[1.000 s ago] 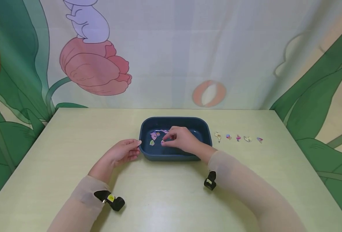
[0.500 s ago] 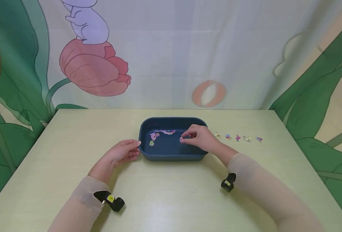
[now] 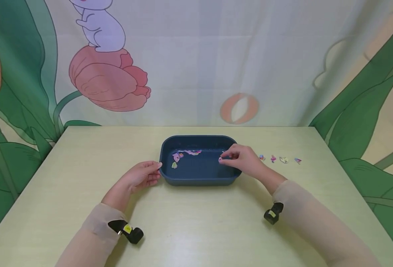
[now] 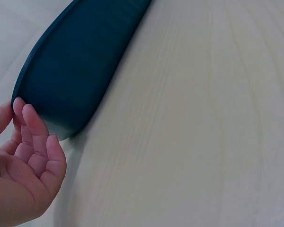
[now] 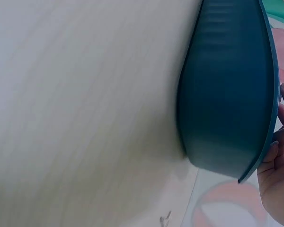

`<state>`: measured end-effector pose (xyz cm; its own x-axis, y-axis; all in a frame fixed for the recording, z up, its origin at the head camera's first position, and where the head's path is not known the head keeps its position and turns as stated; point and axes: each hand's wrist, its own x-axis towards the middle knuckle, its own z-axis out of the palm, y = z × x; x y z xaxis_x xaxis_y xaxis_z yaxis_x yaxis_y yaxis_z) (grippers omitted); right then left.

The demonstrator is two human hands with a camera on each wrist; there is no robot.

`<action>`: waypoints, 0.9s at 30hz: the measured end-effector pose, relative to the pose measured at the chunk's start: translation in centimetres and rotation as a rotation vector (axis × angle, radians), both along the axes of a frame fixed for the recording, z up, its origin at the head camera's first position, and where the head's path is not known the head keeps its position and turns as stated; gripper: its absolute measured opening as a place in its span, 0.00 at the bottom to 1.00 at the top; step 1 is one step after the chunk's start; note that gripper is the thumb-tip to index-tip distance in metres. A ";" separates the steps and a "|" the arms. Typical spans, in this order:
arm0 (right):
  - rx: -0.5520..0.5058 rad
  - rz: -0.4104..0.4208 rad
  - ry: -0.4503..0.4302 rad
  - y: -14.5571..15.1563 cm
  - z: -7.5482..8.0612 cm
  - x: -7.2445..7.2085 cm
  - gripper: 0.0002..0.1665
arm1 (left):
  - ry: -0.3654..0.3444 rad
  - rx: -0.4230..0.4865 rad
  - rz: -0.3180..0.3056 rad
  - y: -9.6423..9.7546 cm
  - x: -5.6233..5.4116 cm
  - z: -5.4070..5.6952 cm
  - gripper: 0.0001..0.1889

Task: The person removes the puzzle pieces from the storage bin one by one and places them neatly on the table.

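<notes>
A dark blue rectangular basin (image 3: 201, 180) stands on the table. My left hand (image 3: 144, 175) pinches its left rim between thumb and fingers; the left wrist view shows the fingertips (image 4: 31, 116) at the edge of the basin wall (image 4: 80, 61). Over the basin's right end, my right hand (image 3: 244, 159) pinches a small pinkish-white cutout (image 3: 220, 159), like a sticker, between thumb and fingertips. Inside, toward the left, lie a purple cutout (image 3: 177, 157), a greenish one (image 3: 174, 165) and a long pink one (image 3: 193, 152). In the right wrist view the basin wall hides part of the right hand (image 5: 279, 177).
Right of the basin, several small colourful cutouts lie in a row, among them a blue-and-red one (image 3: 262, 157), a pink one (image 3: 273, 158), a whitish one (image 3: 284, 160) and a purple-blue one (image 3: 297, 161). Behind the table hangs a printed curtain (image 3: 183, 66).
My right hand has moved from the basin's left part to its right end with the small cutout in its fingertips, now covering the row's nearest cutout. The left hand has stayed on the rim.
</notes>
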<state>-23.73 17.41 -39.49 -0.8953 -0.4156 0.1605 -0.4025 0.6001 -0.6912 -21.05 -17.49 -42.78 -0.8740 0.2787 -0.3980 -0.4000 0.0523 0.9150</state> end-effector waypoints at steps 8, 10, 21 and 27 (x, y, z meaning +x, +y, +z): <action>0.004 -0.054 -0.007 1.3 -0.3 0.3 0.10 | -0.009 -0.014 0.015 0.0 -0.2 -0.2 0.11; 0.013 -0.058 -0.012 1.6 -0.4 0.3 0.11 | -0.011 -0.015 0.017 0.0 -0.2 -0.2 0.11; 0.023 -0.125 0.019 4.1 -0.6 0.4 0.10 | -0.007 -0.014 0.014 0.1 -0.2 -0.1 0.11; 0.034 -0.153 0.000 5.1 -0.8 0.4 0.13 | -0.004 0.001 0.011 0.0 -0.1 -0.4 0.11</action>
<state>-23.32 22.50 -40.33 -0.9485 -0.2798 0.1482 -0.3045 0.6776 -0.6694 -21.20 -17.51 -43.14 -0.8755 0.2696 -0.4010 -0.4040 0.0467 0.9136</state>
